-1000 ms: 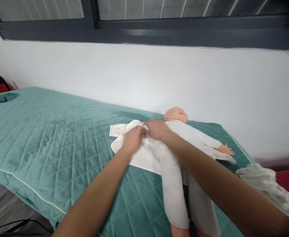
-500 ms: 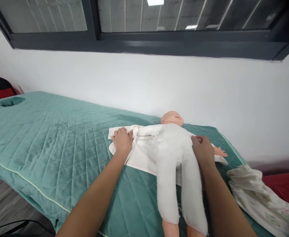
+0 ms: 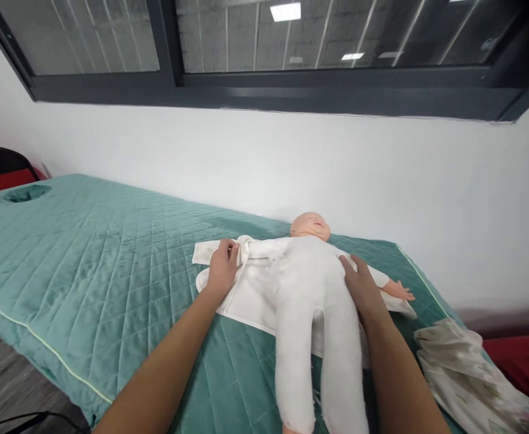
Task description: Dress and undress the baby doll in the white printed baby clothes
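A baby doll [image 3: 307,271] with a white cloth body lies on its back, head toward the wall. Spread beneath it is a white baby shirt [image 3: 257,289], its sleeve stretched out to the left around the doll's arm. My left hand [image 3: 224,265] pinches that sleeve near the end of the doll's arm, which is hidden inside it. My right hand [image 3: 361,283] rests against the doll's side below the other arm, thumb and fingers apart. The doll's bare hand [image 3: 399,290] sticks out to the right, above another part of the shirt.
A green quilted bed cover [image 3: 123,259] with a round hole [image 3: 26,193] at its far left lies underneath. Crumpled floral cloth [image 3: 467,367] sits at the right edge, near a red item [image 3: 522,364]. A white wall [image 3: 255,163] and dark-framed window stand behind.
My left hand has gone from lying over the sleeve to pinching it. My right hand has shifted slightly left along the doll's side, its fingers less curled. The view has tilted a little.
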Demonstrator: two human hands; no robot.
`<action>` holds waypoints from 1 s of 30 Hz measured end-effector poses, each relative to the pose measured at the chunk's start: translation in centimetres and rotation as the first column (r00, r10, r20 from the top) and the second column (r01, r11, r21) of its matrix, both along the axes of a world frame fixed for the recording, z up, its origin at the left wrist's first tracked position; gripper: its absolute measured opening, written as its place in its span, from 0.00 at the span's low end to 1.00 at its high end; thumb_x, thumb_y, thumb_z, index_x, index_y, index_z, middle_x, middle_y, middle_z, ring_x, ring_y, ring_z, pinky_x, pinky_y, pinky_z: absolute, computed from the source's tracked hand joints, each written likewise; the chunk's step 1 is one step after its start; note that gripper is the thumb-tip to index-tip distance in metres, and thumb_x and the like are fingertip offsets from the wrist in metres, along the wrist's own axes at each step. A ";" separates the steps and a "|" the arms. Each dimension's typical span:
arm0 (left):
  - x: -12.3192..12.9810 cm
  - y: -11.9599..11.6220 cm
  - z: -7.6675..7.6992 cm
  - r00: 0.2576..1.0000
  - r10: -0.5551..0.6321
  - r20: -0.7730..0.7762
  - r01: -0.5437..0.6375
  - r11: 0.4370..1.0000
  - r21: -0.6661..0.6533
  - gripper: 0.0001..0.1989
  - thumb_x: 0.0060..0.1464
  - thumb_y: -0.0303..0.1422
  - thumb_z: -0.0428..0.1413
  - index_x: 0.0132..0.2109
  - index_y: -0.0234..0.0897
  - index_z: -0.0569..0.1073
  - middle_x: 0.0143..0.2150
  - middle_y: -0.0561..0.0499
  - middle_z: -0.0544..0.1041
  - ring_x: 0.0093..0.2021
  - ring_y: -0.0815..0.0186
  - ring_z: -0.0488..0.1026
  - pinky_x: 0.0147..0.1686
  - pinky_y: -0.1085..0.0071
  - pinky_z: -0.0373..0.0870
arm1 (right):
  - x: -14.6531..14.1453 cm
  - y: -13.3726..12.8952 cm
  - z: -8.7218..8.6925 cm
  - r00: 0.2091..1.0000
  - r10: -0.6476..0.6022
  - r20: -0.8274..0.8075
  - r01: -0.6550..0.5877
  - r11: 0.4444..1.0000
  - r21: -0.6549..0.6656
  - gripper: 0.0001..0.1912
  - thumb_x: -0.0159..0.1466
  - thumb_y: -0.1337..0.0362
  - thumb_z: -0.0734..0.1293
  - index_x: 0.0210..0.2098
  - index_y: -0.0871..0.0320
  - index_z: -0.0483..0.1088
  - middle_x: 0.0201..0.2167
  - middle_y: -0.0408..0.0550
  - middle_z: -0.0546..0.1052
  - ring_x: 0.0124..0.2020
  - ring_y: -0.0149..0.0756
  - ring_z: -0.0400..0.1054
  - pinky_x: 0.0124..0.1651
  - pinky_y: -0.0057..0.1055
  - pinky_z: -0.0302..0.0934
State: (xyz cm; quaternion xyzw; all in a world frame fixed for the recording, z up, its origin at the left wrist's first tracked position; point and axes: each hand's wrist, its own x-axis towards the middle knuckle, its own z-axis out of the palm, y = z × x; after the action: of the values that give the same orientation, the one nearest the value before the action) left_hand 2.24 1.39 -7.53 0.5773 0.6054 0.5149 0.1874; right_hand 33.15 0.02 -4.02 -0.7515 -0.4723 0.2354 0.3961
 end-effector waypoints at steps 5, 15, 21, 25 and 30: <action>1.1 0.5 1.5 0.993 -0.081 0.084 0.091 0.989 -0.118 0.18 0.64 0.42 0.49 0.52 0.34 0.70 0.42 0.46 0.78 0.40 0.63 0.74 0.41 0.70 0.67 | 0.1 0.0 -0.6 0.995 0.063 -0.072 -0.063 0.998 0.003 0.43 0.61 0.36 0.58 0.68 0.53 0.55 0.65 0.56 0.64 0.62 0.54 0.63 0.66 0.48 0.53; 3.4 3.1 5.2 0.966 -0.220 -0.133 0.183 0.952 -0.245 0.19 0.62 0.42 0.48 0.32 0.34 0.75 0.30 0.49 0.76 0.33 0.62 0.72 0.36 0.70 0.63 | -0.7 -0.9 0.1 0.983 0.118 -0.139 -0.115 0.993 0.031 0.44 0.60 0.34 0.59 0.68 0.51 0.55 0.66 0.55 0.64 0.63 0.52 0.63 0.67 0.48 0.51; 6.3 2.9 7.2 0.936 -0.285 -0.205 0.232 0.940 -0.249 0.17 0.63 0.40 0.47 0.41 0.35 0.78 0.38 0.47 0.80 0.38 0.60 0.74 0.36 0.71 0.65 | -2.5 -0.8 -0.4 0.957 0.263 -0.121 -0.257 0.964 0.066 0.45 0.61 0.35 0.60 0.69 0.52 0.53 0.67 0.54 0.63 0.66 0.51 0.59 0.68 0.48 0.49; 6.8 2.7 8.4 0.912 -0.302 -0.278 0.235 0.940 -0.249 0.17 0.64 0.38 0.47 0.45 0.36 0.78 0.44 0.45 0.81 0.43 0.59 0.75 0.42 0.69 0.66 | -3.5 -0.7 -0.7 0.924 0.340 -0.175 -0.330 0.940 0.085 0.45 0.61 0.36 0.61 0.70 0.53 0.51 0.63 0.55 0.68 0.62 0.50 0.65 0.66 0.47 0.54; 7.1 1.9 9.7 0.869 -0.287 -0.403 0.191 0.946 -0.262 0.15 0.63 0.36 0.48 0.45 0.36 0.78 0.45 0.42 0.80 0.44 0.57 0.76 0.43 0.68 0.67 | -4.6 -1.2 0.0 0.859 0.453 -0.238 -0.447 0.891 0.080 0.47 0.62 0.37 0.61 0.71 0.53 0.45 0.63 0.57 0.68 0.61 0.48 0.66 0.65 0.47 0.55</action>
State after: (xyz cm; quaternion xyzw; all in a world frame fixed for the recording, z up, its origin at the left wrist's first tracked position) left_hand 9.38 3.29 2.21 0.7251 0.6069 0.2773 0.1704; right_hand 28.57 -1.18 -4.01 -0.5803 -0.5833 0.4090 0.3946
